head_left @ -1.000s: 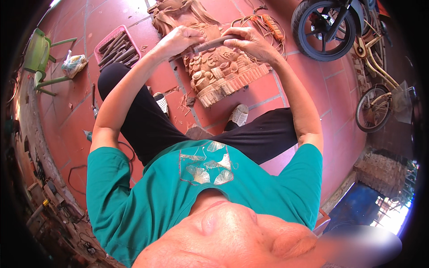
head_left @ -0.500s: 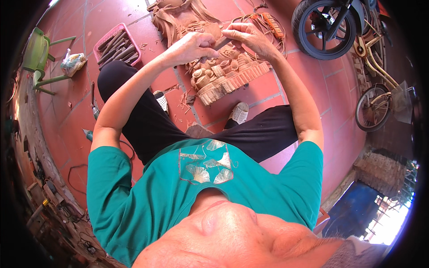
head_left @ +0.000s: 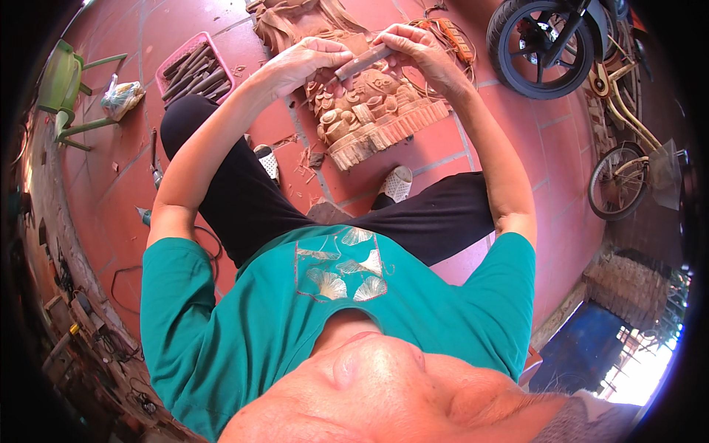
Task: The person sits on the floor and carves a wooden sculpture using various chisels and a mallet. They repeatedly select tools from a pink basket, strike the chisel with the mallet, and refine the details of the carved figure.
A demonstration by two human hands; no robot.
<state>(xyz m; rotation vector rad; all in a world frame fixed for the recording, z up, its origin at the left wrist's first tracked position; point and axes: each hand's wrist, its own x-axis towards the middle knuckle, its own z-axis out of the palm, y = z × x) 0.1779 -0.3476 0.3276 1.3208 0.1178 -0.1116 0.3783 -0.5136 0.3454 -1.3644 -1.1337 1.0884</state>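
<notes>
Head view: the person sits on the red tiled floor (head_left: 170,44) with a carved wooden relief panel (head_left: 373,111) lying between their feet. Both hands meet over its upper part and share one tool, a short chisel-like bar (head_left: 362,63) lying roughly level between them. The left hand (head_left: 310,59) has its grip closed around the tool's near end, fingers curled over it. The right hand (head_left: 417,48) pinches the other end with fingers bent, its grip also closed on the bar. The tool sits just above the carving; whether its edge touches the wood cannot be told.

The step in hand looks like fine carving on the panel's top section, with the tool being set to a spot. The next move probably calls for a steady, guided push, one hand steering while the other presses, keeping the edge from slipping over the raised figures.

A pink tray of spare chisels (head_left: 196,70) lies to the left, well apart. A motorbike wheel (head_left: 543,48) stands at upper right.
</notes>
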